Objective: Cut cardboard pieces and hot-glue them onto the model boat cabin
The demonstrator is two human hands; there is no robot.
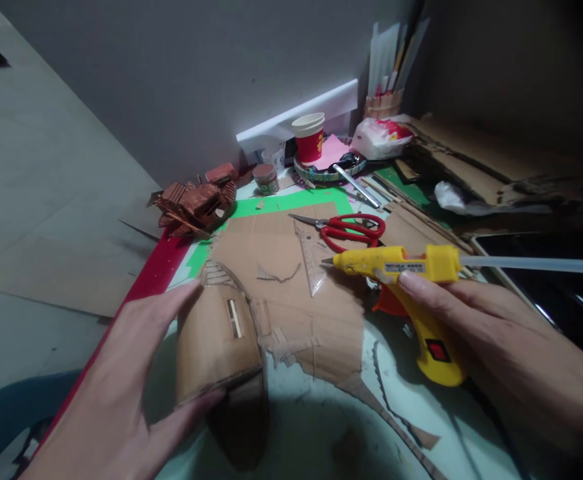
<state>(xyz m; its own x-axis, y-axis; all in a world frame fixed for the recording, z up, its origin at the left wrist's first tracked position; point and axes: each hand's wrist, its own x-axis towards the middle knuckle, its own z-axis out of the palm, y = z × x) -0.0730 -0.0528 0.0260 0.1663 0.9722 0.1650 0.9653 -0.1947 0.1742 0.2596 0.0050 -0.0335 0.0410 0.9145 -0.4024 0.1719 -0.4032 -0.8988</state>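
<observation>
My left hand (pixel 126 367) grips a small curved cardboard model (pixel 204 333) from the left, thumb below and fingers along its far side. The model has a slit window and a ridged strip on top. A yellow hot glue gun (pixel 366 261) is in my right hand (pixel 496 333), its nozzle pointing left and a clear glue stick (pixel 536 265) sticking out of the back. Between the nozzle and the model there is a gap. Beneath them lies a large cardboard sheet (pixel 271 247), bearing a clear set square (pixel 314 263) and red-handled scissors (pixel 351 227).
A reddish-brown cardboard model (pixel 196 203) stands at the back left. Behind the sheet are a small jar (pixel 265 179) and a red paper cup (pixel 309 143) on a round tray. Stacked cardboard (pixel 466 160) and a dark glossy panel (pixel 556 293) lie right. Thin scraps (pixel 391 413) lie in front.
</observation>
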